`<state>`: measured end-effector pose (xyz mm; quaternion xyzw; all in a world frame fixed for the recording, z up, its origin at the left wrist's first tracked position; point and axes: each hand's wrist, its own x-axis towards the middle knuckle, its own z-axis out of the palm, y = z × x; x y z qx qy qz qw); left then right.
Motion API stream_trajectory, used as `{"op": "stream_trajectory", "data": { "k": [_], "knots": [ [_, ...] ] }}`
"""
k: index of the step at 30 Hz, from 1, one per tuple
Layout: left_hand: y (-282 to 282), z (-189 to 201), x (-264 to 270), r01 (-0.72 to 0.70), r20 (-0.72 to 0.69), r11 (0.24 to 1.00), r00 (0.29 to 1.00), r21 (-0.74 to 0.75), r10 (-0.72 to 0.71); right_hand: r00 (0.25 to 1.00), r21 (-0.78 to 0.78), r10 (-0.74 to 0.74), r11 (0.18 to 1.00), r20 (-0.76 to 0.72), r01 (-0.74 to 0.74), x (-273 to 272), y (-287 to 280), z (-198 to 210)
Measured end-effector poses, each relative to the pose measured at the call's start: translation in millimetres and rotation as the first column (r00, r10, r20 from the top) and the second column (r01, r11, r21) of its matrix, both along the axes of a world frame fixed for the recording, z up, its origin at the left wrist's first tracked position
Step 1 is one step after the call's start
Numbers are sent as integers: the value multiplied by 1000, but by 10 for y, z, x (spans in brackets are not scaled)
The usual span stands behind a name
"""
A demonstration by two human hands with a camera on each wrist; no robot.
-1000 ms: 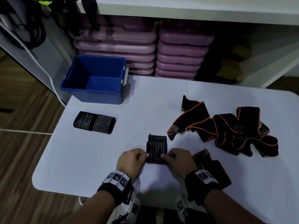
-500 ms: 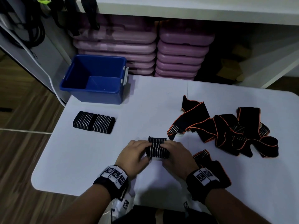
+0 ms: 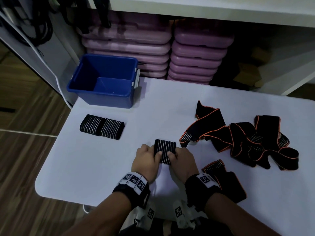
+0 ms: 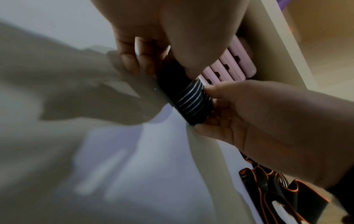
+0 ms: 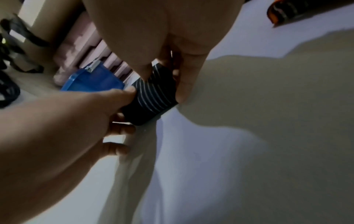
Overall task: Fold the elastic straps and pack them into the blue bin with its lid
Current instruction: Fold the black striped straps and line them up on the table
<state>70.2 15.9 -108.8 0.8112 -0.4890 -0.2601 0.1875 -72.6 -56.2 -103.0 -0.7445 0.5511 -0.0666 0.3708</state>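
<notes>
A folded black strap with white stripes (image 3: 165, 150) lies on the white table (image 3: 95, 164) near its front edge. My left hand (image 3: 147, 160) grips its left side with the thumb on top, and my right hand (image 3: 182, 160) grips its right side the same way. Both wrist views show the strap (image 4: 188, 101) (image 5: 153, 97) pinched between thumbs and fingers. The open blue bin (image 3: 105, 80) stands at the table's back left and looks empty. Two folded striped straps (image 3: 102, 126) lie side by side in front of it.
A tangle of unfolded black straps with orange edges (image 3: 247, 140) covers the right of the table. Another orange-edged strap (image 3: 225, 181) lies under my right wrist. Stacked purple cases (image 3: 153, 53) fill the shelf behind the table. No lid is in view.
The strap lay flat with both hands pinching its near edge. Both hands then closed round it and folded it shorter, and their thumbs now press on top.
</notes>
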Motion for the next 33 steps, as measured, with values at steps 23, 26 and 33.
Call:
{"op": "stream_trajectory", "data": {
  "k": [23,26,33],
  "knots": [
    [369,112,1973,-89,333,988,935,-123,126,941,265,-259,944,218,199,1517,-270,-150],
    [369,100,1954,-100,335,987,932,-123,136,947,273,-250,943,202,191,1569,-278,-159],
    [299,282,1845,-75,323,986,939,-147,120,954,243,-215,956,207,163,1250,-219,140]
  ]
}}
